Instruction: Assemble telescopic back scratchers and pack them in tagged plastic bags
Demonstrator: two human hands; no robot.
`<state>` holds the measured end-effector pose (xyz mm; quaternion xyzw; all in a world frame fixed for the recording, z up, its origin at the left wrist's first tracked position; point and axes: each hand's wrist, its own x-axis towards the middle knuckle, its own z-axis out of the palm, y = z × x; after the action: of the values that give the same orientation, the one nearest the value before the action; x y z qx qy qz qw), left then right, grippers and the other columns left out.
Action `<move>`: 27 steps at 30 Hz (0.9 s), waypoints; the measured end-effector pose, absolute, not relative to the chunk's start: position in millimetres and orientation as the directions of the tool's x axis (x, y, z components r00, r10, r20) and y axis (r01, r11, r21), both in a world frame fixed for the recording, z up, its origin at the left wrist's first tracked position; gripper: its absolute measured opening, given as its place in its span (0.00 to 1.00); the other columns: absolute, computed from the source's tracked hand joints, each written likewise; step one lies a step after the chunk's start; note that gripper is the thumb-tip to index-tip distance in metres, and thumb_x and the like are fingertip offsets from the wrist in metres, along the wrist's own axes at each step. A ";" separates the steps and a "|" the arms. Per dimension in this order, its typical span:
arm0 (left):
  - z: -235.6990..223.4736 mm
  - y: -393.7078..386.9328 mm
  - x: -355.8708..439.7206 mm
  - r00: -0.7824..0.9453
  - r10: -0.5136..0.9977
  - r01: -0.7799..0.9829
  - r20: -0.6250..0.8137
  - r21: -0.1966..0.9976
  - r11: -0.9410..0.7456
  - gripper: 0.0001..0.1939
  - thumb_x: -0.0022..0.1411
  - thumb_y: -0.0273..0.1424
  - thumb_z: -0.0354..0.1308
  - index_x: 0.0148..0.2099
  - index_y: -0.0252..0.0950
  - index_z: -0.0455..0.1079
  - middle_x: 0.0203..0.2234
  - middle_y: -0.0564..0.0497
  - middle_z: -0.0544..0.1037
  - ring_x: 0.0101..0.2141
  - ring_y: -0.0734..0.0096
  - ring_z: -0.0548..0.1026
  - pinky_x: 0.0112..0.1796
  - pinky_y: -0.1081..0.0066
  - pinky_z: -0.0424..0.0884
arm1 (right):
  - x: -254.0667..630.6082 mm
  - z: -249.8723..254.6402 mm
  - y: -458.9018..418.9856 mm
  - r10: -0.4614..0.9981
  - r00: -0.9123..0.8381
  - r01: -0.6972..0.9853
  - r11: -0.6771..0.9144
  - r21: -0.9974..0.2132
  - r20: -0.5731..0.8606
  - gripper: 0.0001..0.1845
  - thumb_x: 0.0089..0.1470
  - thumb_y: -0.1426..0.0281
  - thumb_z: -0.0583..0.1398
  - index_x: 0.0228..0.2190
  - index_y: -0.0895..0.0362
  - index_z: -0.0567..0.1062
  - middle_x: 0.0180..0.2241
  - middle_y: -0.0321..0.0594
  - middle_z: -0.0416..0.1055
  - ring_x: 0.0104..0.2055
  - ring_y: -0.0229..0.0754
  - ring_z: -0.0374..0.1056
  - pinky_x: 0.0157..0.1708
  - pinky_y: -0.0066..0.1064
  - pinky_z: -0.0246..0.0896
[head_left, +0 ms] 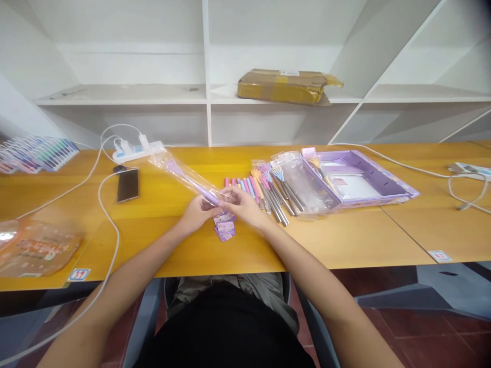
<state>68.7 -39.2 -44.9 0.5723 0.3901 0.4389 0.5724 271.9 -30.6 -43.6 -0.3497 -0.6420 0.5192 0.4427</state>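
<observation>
A purple back scratcher (209, 195) lies inside a long clear plastic bag (187, 180), tilted up toward the left. My left hand (196, 213) is closed around the near end of the bag and the handle. At that same end, my right hand (245, 205) pinches the bag with thumb and fingers. Small purple printed cards (225, 230) lie on the table just below my hands. Right of them are several coloured handles (249, 188) in a row, partly covered by my right hand. Loose back scratchers (276, 197) with metal rods and hand-shaped heads lie beside those.
At right, a purple box (383, 176) stands with clear bags (307, 186) by its left side. A phone (128, 185), white power strip (138, 151) and cables are at left, with an orange pouch (42, 248) nearer. A taped carton (284, 87) rests on the shelf.
</observation>
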 end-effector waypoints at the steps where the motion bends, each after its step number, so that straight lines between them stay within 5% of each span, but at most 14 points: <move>1: -43.7 -39.8 68.7 0.305 0.950 -0.059 0.058 0.997 -0.042 0.29 0.49 0.44 0.81 0.47 0.35 0.76 0.45 0.42 0.86 0.44 0.55 0.84 0.46 0.59 0.79 | 272.7 -43.0 -29.7 0.909 -0.366 -0.020 0.209 -0.978 0.201 0.25 0.54 0.56 0.73 0.48 0.51 0.74 0.35 0.34 0.75 0.34 0.40 0.72 0.31 0.31 0.68; 14: -45.4 -40.8 68.9 0.427 0.900 -0.085 0.089 0.995 -0.058 0.26 0.55 0.46 0.78 0.47 0.35 0.76 0.42 0.45 0.84 0.43 0.60 0.81 0.45 0.63 0.77 | 274.2 -41.5 -28.6 0.911 -0.347 0.033 0.249 -0.968 0.223 0.24 0.55 0.46 0.71 0.35 0.54 0.77 0.29 0.34 0.74 0.28 0.38 0.68 0.28 0.30 0.64; 27: -40.7 -37.8 67.1 0.372 0.924 -0.038 0.085 0.996 -0.076 0.26 0.55 0.47 0.76 0.45 0.34 0.75 0.35 0.47 0.83 0.34 0.64 0.80 0.39 0.64 0.76 | 272.6 -35.1 -35.5 0.896 -0.287 0.175 0.397 -0.901 0.339 0.22 0.69 0.48 0.60 0.33 0.52 0.75 0.24 0.33 0.73 0.25 0.41 0.72 0.31 0.35 0.69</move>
<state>67.1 -37.8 -40.7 0.6003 0.3692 0.4215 0.5707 272.6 -35.5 -35.1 -0.3829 -0.6989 0.3935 0.4583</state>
